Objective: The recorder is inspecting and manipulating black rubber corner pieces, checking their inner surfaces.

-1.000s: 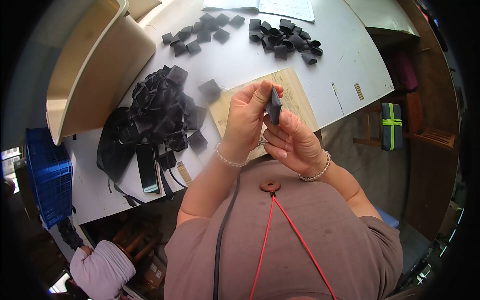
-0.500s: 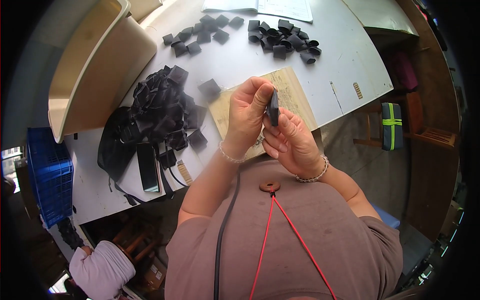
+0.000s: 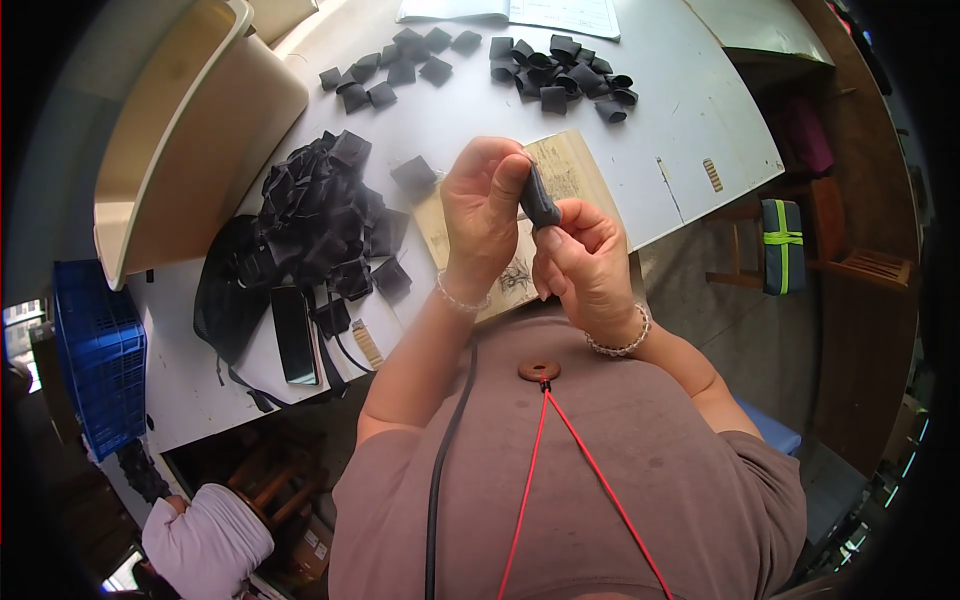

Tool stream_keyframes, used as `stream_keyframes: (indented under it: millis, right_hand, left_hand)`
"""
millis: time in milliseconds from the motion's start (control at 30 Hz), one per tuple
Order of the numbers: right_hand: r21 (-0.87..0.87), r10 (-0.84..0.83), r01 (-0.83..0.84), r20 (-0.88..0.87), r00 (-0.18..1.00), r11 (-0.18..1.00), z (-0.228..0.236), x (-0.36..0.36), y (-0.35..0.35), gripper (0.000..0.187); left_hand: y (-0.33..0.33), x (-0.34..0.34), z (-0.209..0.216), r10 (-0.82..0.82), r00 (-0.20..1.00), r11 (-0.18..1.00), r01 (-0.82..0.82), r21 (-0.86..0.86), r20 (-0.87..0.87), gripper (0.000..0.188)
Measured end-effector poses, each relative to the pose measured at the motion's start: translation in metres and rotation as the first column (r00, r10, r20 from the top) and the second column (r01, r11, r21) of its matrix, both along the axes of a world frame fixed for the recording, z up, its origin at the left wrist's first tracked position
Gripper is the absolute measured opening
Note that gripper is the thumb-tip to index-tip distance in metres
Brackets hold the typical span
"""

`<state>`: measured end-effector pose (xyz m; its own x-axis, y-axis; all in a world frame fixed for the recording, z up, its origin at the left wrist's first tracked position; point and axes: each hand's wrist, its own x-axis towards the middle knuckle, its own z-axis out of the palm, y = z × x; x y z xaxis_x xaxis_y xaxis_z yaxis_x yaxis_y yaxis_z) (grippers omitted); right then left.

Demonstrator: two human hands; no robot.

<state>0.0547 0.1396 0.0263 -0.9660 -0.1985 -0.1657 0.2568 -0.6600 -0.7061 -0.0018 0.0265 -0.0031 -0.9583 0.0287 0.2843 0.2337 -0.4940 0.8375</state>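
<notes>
A small black folded piece is pinched between both hands above a light wooden board on the white table. My left hand grips its upper end with fingers curled over it. My right hand holds the lower end between thumb and fingers. A heap of the same black pieces lies to the left, and one single piece rests near the board.
Two groups of folded black pieces lie at the far side, by some papers. A cream tub stands left, a black phone near the front edge, a blue crate below. Another person's sleeve shows bottom left.
Both hands have kept the black piece between them and shifted their fingers slightly on it. Nothing on the table has moved.
</notes>
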Motion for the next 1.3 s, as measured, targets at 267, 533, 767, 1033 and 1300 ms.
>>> stream_keyframes:
  millis: [267,533,767,1033,1300]
  right_hand:
    - [0.532,-0.147,0.634,-0.69,0.709,0.561,0.008,-0.017,-0.001,0.027]
    - [0.568,0.01,0.723,-0.789,0.614,0.392,-0.012,-0.015,0.0,0.022]
    - [0.596,0.05,0.657,-0.757,0.652,0.461,0.002,-0.016,0.004,0.021]
    - [0.567,-0.002,0.653,-0.754,0.657,0.502,0.01,-0.014,0.008,0.025]
    - [0.463,0.132,0.798,-0.884,0.449,0.385,0.01,-0.026,0.006,0.029]
  left_hand:
    - [-0.001,-0.001,0.0,0.001,0.998,1.0,0.0,0.008,-0.058,0.024]
    - [-0.004,-0.004,-0.003,0.096,0.99,0.995,-0.096,0.002,-0.103,0.022]
    - [-0.009,-0.006,-0.001,0.062,0.995,0.997,-0.058,0.046,-0.084,0.021]
    - [-0.017,-0.004,0.0,-0.076,0.997,0.994,0.078,0.076,-0.033,0.022]
    - [-0.021,-0.007,-0.003,-0.139,0.989,0.981,0.143,0.134,-0.039,0.024]
